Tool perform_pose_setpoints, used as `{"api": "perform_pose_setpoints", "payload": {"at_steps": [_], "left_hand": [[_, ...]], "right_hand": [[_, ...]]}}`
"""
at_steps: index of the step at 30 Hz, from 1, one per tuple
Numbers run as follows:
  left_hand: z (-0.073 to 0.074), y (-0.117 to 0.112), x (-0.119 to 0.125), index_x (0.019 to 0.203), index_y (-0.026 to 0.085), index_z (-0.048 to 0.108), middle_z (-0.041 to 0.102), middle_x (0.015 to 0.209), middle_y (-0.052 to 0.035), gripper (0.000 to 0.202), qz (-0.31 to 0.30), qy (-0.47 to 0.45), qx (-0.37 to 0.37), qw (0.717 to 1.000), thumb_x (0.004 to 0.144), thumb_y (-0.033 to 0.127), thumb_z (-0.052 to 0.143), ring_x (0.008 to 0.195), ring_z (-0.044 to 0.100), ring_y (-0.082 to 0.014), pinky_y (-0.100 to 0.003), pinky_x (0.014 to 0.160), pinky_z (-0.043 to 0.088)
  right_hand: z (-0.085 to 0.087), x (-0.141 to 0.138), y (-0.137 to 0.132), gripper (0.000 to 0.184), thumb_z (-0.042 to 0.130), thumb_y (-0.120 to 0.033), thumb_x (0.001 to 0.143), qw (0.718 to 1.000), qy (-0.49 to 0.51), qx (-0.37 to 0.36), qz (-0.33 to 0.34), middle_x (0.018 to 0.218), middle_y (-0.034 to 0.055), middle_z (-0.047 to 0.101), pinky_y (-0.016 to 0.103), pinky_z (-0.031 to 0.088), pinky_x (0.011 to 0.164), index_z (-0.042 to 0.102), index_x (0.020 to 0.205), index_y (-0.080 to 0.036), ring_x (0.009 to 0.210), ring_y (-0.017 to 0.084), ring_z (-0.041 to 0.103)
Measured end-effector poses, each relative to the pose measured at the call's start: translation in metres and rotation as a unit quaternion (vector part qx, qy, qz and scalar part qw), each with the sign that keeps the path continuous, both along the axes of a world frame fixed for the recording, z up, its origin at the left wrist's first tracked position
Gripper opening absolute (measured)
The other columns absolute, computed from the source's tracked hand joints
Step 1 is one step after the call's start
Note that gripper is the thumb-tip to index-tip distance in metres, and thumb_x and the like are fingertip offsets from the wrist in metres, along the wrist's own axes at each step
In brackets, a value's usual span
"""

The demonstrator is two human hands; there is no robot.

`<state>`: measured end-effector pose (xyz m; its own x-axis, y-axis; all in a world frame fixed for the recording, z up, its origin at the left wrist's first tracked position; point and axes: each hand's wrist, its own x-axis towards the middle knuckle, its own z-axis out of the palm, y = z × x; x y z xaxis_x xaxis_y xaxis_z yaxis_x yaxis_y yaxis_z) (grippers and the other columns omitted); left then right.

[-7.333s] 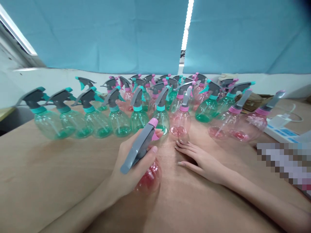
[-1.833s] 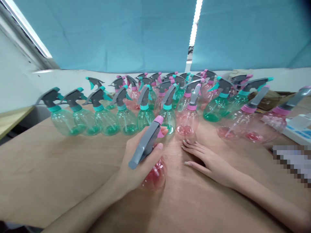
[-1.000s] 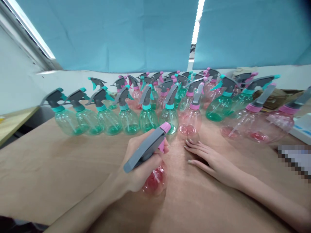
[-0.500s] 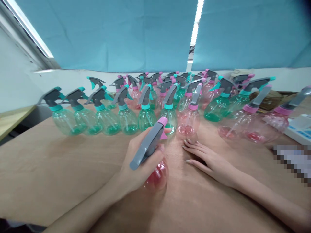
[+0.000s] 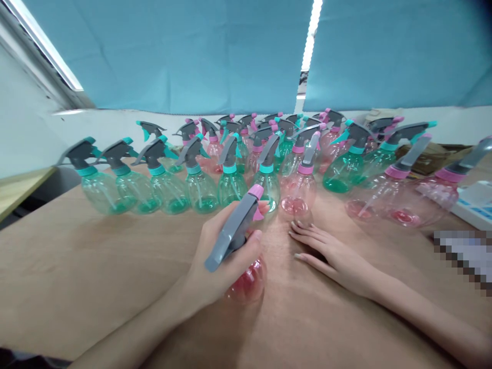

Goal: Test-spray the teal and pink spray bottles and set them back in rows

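Note:
A pink spray bottle (image 5: 249, 282) with a grey head and pink nozzle stands on the wooden table in front of me. My left hand (image 5: 219, 251) is wrapped round its neck, with fingers by the pink trigger; the palm side of the grip is hidden. Flat on the table to the right lies my right hand (image 5: 332, 251), its fingers stretched out and holding nothing. Just beyond those fingertips is another pink spray bottle (image 5: 298, 192). A green spray bottle (image 5: 268, 187) stands behind the held one.
Several green spray bottles (image 5: 132, 192) form a row at the left. More pink and green bottles crowd the back, and two pink bottles (image 5: 418, 202) are at the right. A white device (image 5: 474, 205) and a blurred-out object (image 5: 465, 253) lie at the right edge.
The left thumb has shifted slightly on the neck of the held spray bottle. The right hand and the other bottles stay where they were.

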<state>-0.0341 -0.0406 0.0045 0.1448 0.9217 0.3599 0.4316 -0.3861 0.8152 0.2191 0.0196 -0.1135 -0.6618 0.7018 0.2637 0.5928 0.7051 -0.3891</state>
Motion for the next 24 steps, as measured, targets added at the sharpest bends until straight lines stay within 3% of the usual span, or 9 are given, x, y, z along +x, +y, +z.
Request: {"api": "perform_pose_setpoints", "payload": {"at_steps": [5,10,18,21,24], "left_hand": [[0.0025,0.0007,-0.0009,0.114,0.026,0.060,0.052,0.062,0.0057,0.034,-0.001,0.010,-0.041,0.999,0.081,0.027,0.055,0.051,0.053,-0.0161,-0.028,0.046,0.042],[0.0022,0.0022,-0.0014,0.108,0.026,0.059,0.048,0.057,0.0077,0.032,0.007,0.027,-0.019,0.999,0.076,0.025,0.057,0.054,0.058,-0.0178,-0.031,0.056,0.050],[-0.0003,0.0043,-0.0013,0.105,0.026,0.057,0.060,0.078,0.0011,0.029,0.006,0.017,-0.007,1.000,0.076,0.023,0.058,0.069,0.065,-0.0196,-0.030,0.059,0.052],[-0.0012,0.0034,-0.0001,0.102,0.027,0.057,0.057,0.074,0.0027,0.027,0.011,-0.002,-0.006,1.000,0.075,0.022,0.058,0.060,0.058,-0.0166,-0.032,0.062,0.052],[0.0000,0.0019,0.0012,0.105,0.027,0.058,0.051,0.067,0.0056,0.034,0.017,-0.001,-0.014,1.000,0.072,0.020,0.057,0.047,0.043,-0.0131,-0.031,0.054,0.046]], "right_hand": [[-0.0003,-0.0003,-0.0006,0.047,0.047,-0.043,0.099,1.000,0.014,-0.003,-0.001,0.148,0.0110,0.049,0.057,0.036,0.113,0.052,0.141,-0.021,0.138,0.029,0.044],[-0.0018,0.0003,-0.0003,0.048,0.049,-0.044,0.099,1.000,0.021,-0.004,-0.004,0.149,0.0099,0.049,0.055,0.035,0.114,0.051,0.142,-0.022,0.138,0.029,0.043],[-0.0020,0.0006,-0.0006,0.049,0.049,-0.044,0.099,1.000,0.026,-0.007,-0.003,0.149,0.0099,0.049,0.055,0.034,0.115,0.051,0.142,-0.022,0.139,0.029,0.043],[-0.0023,0.0006,-0.0007,0.048,0.049,-0.043,0.099,1.000,0.028,-0.003,-0.003,0.149,0.0096,0.049,0.056,0.034,0.114,0.051,0.142,-0.023,0.138,0.029,0.043],[-0.0011,0.0008,-0.0007,0.047,0.049,-0.043,0.099,1.000,0.030,-0.002,0.000,0.148,0.0096,0.050,0.055,0.035,0.114,0.051,0.142,-0.023,0.138,0.029,0.044]]}}
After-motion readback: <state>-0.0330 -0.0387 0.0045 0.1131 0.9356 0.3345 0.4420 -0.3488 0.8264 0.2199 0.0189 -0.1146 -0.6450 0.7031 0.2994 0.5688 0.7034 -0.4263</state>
